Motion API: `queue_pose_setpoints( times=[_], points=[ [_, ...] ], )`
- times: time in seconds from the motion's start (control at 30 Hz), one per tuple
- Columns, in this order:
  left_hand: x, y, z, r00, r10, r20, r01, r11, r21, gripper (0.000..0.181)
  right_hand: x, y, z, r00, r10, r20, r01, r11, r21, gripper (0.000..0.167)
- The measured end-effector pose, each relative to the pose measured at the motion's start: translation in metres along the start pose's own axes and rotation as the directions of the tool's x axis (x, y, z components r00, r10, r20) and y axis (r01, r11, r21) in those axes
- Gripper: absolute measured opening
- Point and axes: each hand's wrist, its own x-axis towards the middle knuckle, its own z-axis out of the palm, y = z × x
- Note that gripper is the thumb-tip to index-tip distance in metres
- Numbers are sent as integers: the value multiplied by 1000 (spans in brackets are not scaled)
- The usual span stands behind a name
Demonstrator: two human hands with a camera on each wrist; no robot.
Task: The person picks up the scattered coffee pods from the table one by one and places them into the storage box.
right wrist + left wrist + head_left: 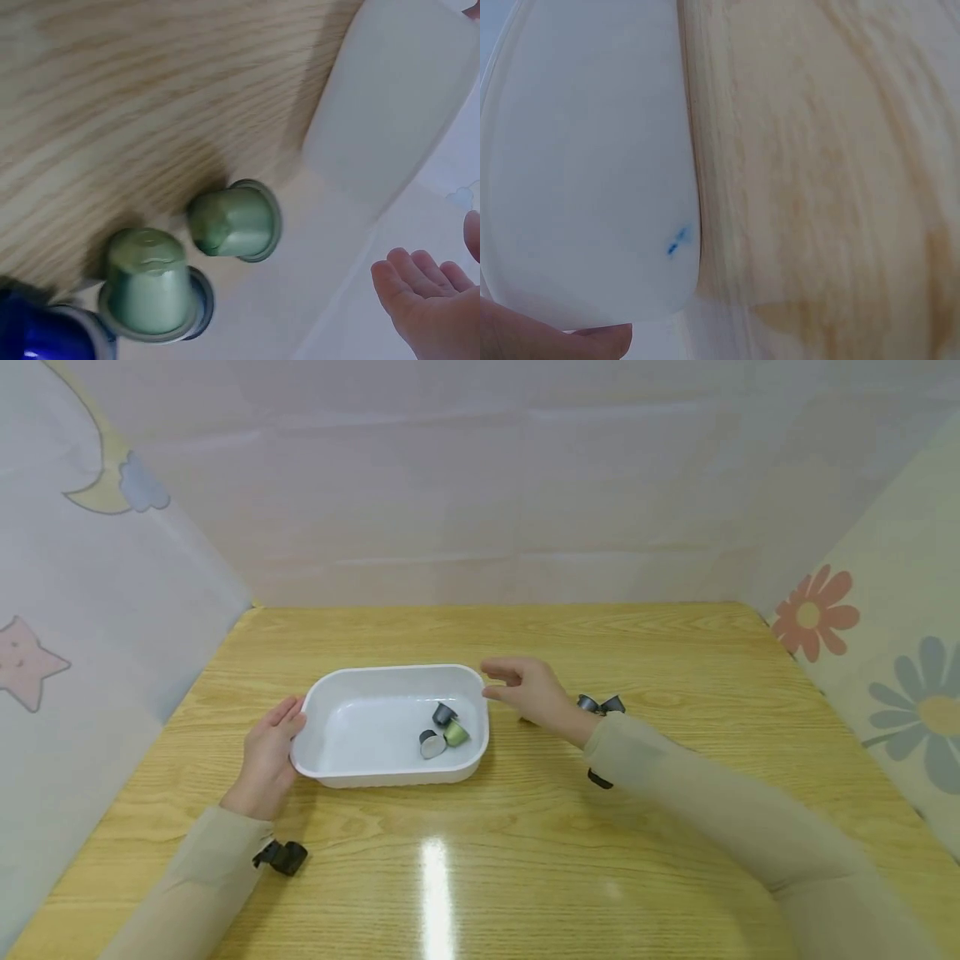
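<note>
A white rectangular tray (360, 727) sits on the table, holding a dark coffee capsule (443, 715), a green coffee capsule (456, 733) and a third capsule (432, 744) with its pale lid showing. At the tray's left end my left hand (267, 756) touches the outer side; a digit lies along the wall in the left wrist view. My right hand (528, 693) hovers just past the right rim, fingers loosely bent and holding nothing. Beneath that wrist, the right wrist view shows green capsules (232, 221) and a shiny blue capsule (45, 330) on the table.
Two dark capsules (612, 704) show beyond the right forearm, which hides part of the group. The wood-grain table (480, 877) is bounded by a pale back wall (480, 485) and printed side walls. Each wrist carries a black strap.
</note>
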Motion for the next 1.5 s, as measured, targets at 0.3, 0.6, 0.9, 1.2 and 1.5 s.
queue_pose_setpoints(
  times=[0.3,0.6,0.9,1.2,1.5],
  points=[
    [2,1,0,1000,-6,0,6,1000,-10,55,-11,21,-14,999,-29,14,29,1000,-9,45],
    [3,0,0,1000,-12,6,12,1000,-4,55,-18,39,-15,1000,-27,-1,27,997,-67,48],
    [3,-1,-1,1000,-8,8,8,1000,3,55,-22,45,-12,999,-9,-52,1,988,-156,52],
    [2,-2,-3,1000,-14,26,14,1000,-7,55,-19,49,-5,999,4,-46,-12,984,-175,54],
    [2,-1,-2,1000,-12,20,11,1000,8,56,-16,51,2,1000,19,-25,-25,963,-268,54]
  ],
)
